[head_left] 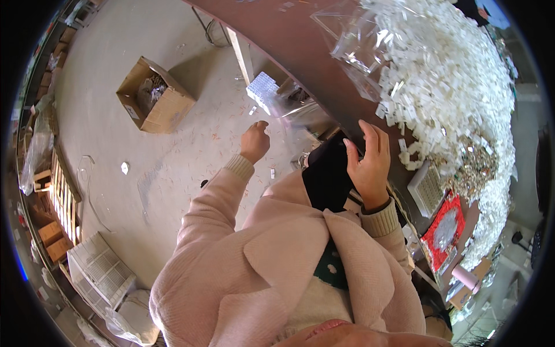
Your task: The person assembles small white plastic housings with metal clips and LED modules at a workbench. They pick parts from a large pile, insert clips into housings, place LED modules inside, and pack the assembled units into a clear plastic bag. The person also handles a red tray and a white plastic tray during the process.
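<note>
My left hand (255, 143) hangs over the floor, its fingers curled in; what it holds, if anything, is hidden. Just beyond its fingertips is a clear plastic bag (302, 114), smeared by motion. A stack of small whitish pieces (263, 89) stands beside that bag, below the table edge. My right hand (371, 165) is raised at the edge of the brown table (324, 63), open, with thumb and fingers apart and nothing in it. Nearest to it on the table lies a large heap of small white plastic pieces (445, 75).
An open cardboard box (167, 110) with plastic inside stands on the floor. Clear plastic sheets (355, 43) lie by the heap. Along the table's right side are a white grid tray (426, 188), a red tray (457, 211) and a pink cylinder (466, 277). A white crate (101, 269) stands at lower left.
</note>
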Demonstrator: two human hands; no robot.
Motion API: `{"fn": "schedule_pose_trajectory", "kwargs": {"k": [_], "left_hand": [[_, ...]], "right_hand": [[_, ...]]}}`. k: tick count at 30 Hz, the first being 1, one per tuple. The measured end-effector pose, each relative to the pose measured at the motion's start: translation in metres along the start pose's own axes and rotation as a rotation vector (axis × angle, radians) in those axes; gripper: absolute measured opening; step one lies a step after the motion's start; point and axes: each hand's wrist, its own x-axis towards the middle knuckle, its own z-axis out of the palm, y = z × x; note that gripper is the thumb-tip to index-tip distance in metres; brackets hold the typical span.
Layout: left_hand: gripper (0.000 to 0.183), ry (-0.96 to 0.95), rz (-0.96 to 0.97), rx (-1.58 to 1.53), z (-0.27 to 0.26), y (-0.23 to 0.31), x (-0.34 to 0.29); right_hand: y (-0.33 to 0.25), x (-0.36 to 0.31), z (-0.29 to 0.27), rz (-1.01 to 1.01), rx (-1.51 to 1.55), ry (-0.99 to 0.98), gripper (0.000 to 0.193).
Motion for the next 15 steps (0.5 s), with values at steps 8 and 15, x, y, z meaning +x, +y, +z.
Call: {"fn": "schedule_pose_trajectory", "kwargs": {"k": [8, 15], "left_hand": [[0.029, -0.023, -0.226, 0.019, 0.088, -0.124, 0.113], [0.039, -0.259, -0.147, 0.220, 0.151, -0.158, 0.164]], "right_hand": [[0.023, 0.017, 0.027, -0.030, -0.163, -0.108, 0.053], [0.026, 0.014, 0.031, 0.099, -0.144, -0.192, 0.058]]}}
